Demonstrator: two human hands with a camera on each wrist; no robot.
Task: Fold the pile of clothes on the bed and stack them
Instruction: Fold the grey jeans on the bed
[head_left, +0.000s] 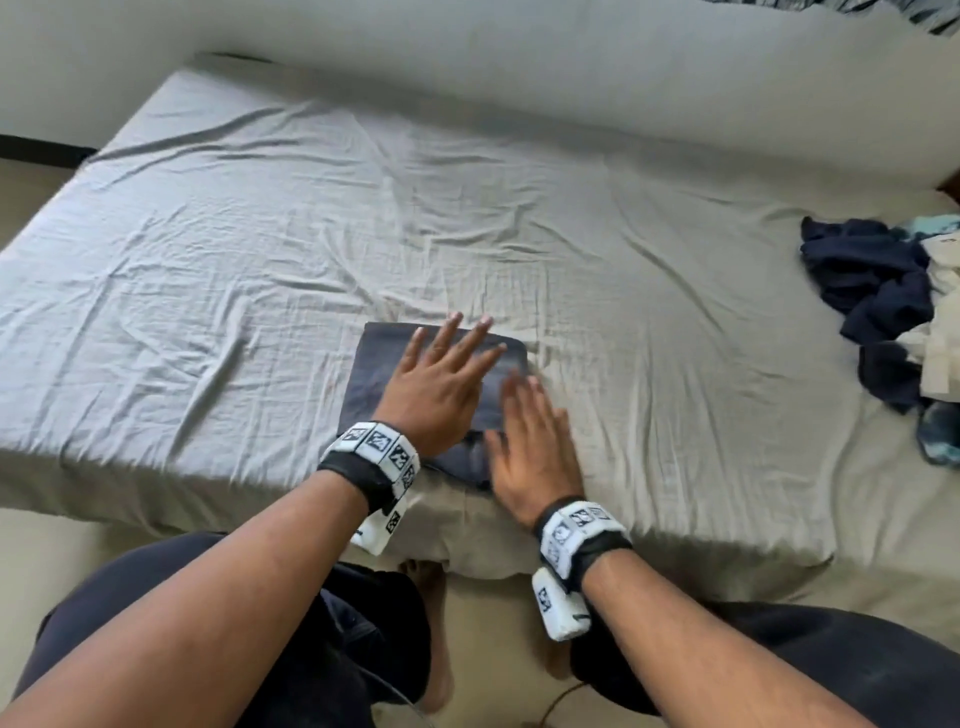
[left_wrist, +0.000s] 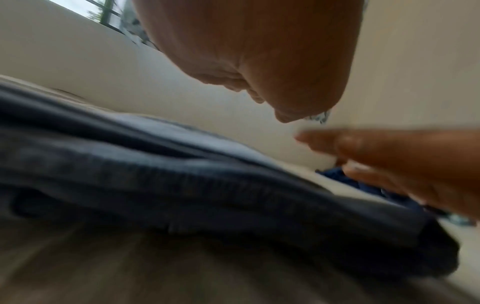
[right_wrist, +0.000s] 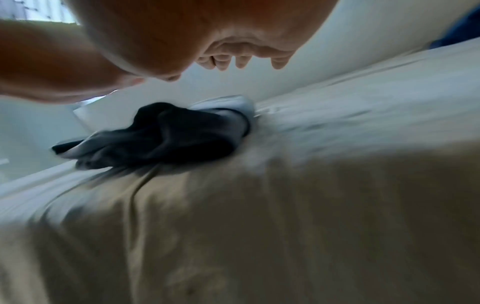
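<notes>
My right hand (head_left: 535, 447) lies flat, fingers straight and close together, at the near right corner of the folded dark garment (head_left: 374, 374) (its edge blurs). My left hand (head_left: 436, 395) presses on the garment, fingers spread. The unfolded pile of clothes (head_left: 883, 306) sits far right of the garment on the bed (head_left: 260, 234).

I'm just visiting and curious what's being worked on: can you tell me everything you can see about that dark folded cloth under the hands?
The folded garment is dark blue-grey, soft fabric, folded into a flat, roughly rectangular shape, with layered edges visible in the left wrist view. It lies on the grey sheet of the bed, near the front edge. The left hand lies flat on top with fingers spread; the right hand, fingers straight, sits at its right edge. What kind of garment it is cannot be told.
</notes>
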